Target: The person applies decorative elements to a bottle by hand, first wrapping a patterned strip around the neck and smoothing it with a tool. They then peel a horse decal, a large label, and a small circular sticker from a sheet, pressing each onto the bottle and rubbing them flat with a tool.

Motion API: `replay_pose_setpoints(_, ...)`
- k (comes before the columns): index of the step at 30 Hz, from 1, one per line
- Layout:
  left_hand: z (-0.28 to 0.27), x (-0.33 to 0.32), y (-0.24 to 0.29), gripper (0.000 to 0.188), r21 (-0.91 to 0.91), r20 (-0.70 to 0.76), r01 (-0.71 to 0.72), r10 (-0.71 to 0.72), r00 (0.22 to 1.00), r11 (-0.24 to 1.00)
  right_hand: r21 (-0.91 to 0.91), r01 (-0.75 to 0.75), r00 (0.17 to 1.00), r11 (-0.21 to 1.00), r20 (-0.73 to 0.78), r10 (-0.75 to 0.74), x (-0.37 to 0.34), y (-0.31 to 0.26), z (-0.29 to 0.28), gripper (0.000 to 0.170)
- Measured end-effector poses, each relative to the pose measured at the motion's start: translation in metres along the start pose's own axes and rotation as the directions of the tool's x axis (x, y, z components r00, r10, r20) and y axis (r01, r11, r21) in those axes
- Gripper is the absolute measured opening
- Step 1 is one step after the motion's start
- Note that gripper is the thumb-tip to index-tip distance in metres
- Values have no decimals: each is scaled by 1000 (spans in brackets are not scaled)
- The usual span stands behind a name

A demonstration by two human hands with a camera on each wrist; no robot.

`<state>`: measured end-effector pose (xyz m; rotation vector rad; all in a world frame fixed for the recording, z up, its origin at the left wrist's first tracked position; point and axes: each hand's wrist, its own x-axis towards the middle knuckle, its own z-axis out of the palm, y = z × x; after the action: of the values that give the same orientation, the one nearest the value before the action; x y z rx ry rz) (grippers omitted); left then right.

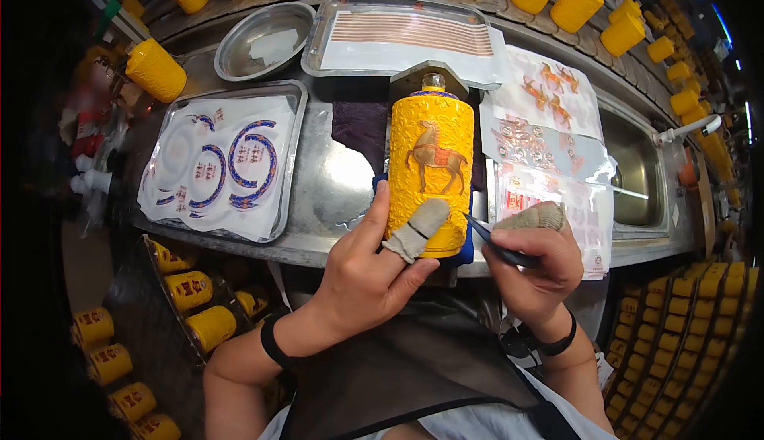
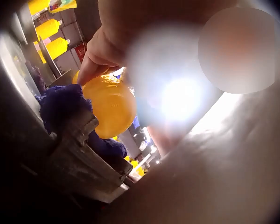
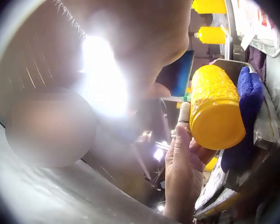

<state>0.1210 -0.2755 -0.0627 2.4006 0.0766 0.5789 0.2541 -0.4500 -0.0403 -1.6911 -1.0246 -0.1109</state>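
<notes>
A yellow embossed bottle [image 1: 405, 134] with a brown horse relief lies on a stand before me, its clear neck pointing away. My left hand [image 1: 360, 269] holds the bottle's lower end, with a cloth-covered finger across its front and the thumb at the base. In my right hand [image 1: 537, 261], dark pointed tweezers [image 1: 482, 231] are pinched, their tip right at the bottle's lower right side. A fabric cot [image 1: 543, 216] covers one right finger. The right wrist view shows the bottle's smooth round base [image 3: 218, 125] and a blue cloth [image 3: 250, 93] beneath it.
A tray [image 1: 296, 122] of blue patterned decals lies left. Behind are a round metal bowl [image 1: 225, 62] and a tray [image 1: 316, 46] with striped strips. Decal sheets [image 1: 585, 98] lie right, beside a sink [image 1: 637, 165]. Yellow bottles [image 1: 577, 4] line the conveyor.
</notes>
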Motion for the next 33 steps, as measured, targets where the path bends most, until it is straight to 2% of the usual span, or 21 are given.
replay_pose_setpoints(3, 1, -6, -3, 41, -57, -27, 17, -18, 999, 998, -62, 129, 991, 990, 45, -126, 8, 0, 16, 38)
replay_pose_setpoints(7, -4, -13, -9, 42, -129, -40, 45, -51, 998, 991, -158, 352, 928, 923, 189, -322, 9, -6, 19, 38)
replay_pose_setpoints(10, -6, -13, -13, 46, -193, -51, 53, -64, 997, 980, -52, 338, 912, 940, 265, -313, 10, -12, 14, 39)
replay_pose_setpoints(11, -6, -13, -13, 48, -219, -50, 57, -70, 996, 974, -44, 332, 921, 942, 233, -314, 15, -13, 17, 35)
replay_pose_setpoints(14, -6, -12, -13, 52, -270, -52, 90, -108, 993, 959, -206, 419, 895, 884, 257, -364, 34, -15, 23, 33)
replay_pose_setpoints(18, -9, -18, -16, 55, -305, -35, 119, -136, 990, 945, -3, 413, 824, 911, 427, -372, 25, -19, 26, 35)
replay_pose_setpoints(19, -9, -19, -16, 55, -319, -32, 128, -146, 989, 939, 31, 361, 866, 932, 360, -348, 22, -18, 27, 37)
replay_pose_setpoints(22, -8, -19, -15, 57, -325, -19, 132, -146, 989, 936, -191, 395, 901, 898, 272, -338, 28, -10, 22, 37)
replay_pose_setpoints(23, -9, -18, -15, 58, -316, -19, 128, -141, 990, 940, -142, 400, 889, 905, 301, -345, 27, -10, 23, 38)
replay_pose_setpoints(26, -9, -13, -13, 62, -277, -29, 114, -127, 992, 954, 6, 238, 936, 971, 264, -231, 24, -17, 27, 34)
replay_pose_setpoints(27, -7, -12, -14, 64, -285, -22, 113, -124, 992, 952, 15, 75, 972, 997, 223, -76, 25, -19, 27, 30)
replay_pose_setpoints(28, -5, -13, -16, 66, -291, -18, 112, -122, 992, 950, 9, 64, 990, 998, 128, -65, 29, -12, 31, 24)
replay_pose_setpoints(29, -5, -13, -17, 68, -294, -18, 114, -124, 992, 949, 23, -87, 992, 996, 90, 84, 27, -10, 30, 23)
replay_pose_setpoints(30, -5, -13, -16, 69, -295, -12, 108, -117, 993, 950, 47, -231, 972, 972, 59, 228, 25, -7, 29, 22)
replay_pose_setpoints(32, -7, -12, -16, 72, -293, -4, 107, -113, 994, 950, 83, -408, 911, 909, -32, 412, 13, -1, 23, 21)
replay_pose_setpoints(33, -4, -14, -20, 83, -276, 8, 96, -98, 995, 956, 124, -488, 869, 864, -27, 495, 12, -2, 17, 22)
